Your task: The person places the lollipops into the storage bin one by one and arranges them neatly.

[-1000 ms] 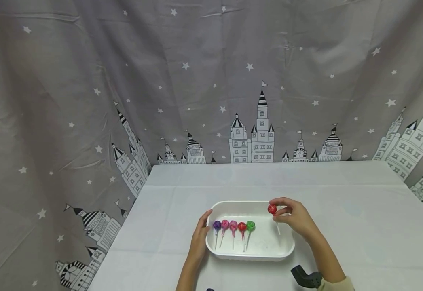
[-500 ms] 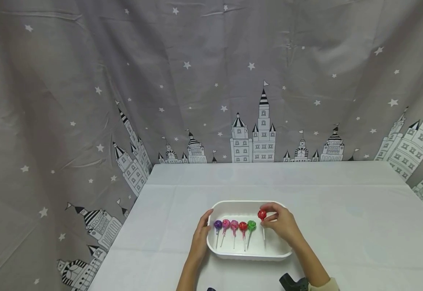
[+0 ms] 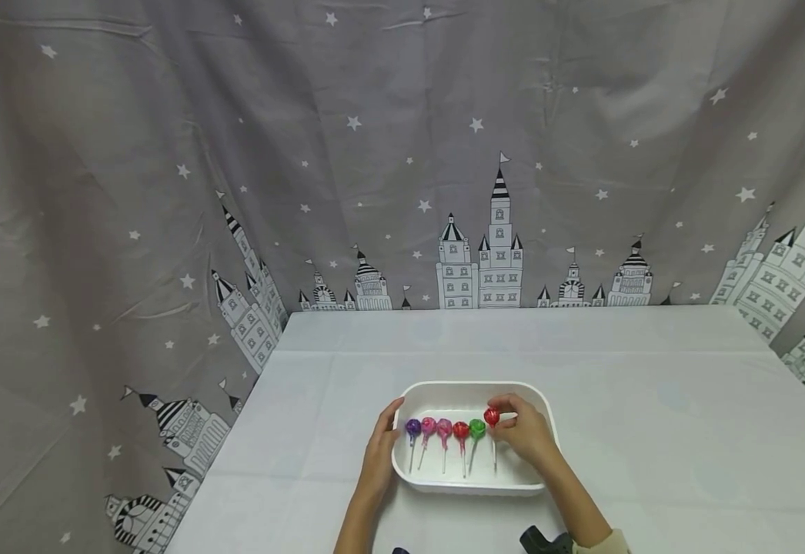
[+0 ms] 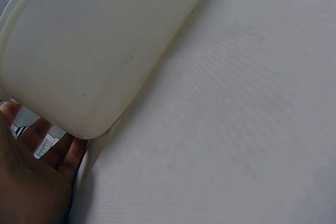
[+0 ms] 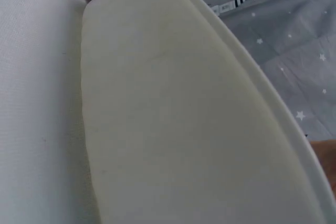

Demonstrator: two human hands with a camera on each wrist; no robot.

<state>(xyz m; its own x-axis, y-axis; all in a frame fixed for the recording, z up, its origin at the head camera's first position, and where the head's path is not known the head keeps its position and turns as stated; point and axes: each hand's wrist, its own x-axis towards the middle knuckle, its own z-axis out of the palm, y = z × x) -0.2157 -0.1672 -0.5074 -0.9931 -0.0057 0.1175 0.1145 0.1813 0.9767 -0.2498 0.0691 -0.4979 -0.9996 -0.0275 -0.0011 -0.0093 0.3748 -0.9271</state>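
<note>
Two bare forearms and hands are seen from the head view, with no rings, watches or gloves visible. On the right arm, the edge of a pale cream sleeve is seen at the bottom of the frame. Beside it, a dark, rounded wrist-worn camera mount is seen. The left hand is uncovered up to the frame edge.

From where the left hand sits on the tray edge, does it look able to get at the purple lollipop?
Probably yes. The left hand rests against the white tray at its left rim, and the purple lollipop lies just inside that wall, first in the row. Nothing covers it; the right hand is busy at the far end.
</note>
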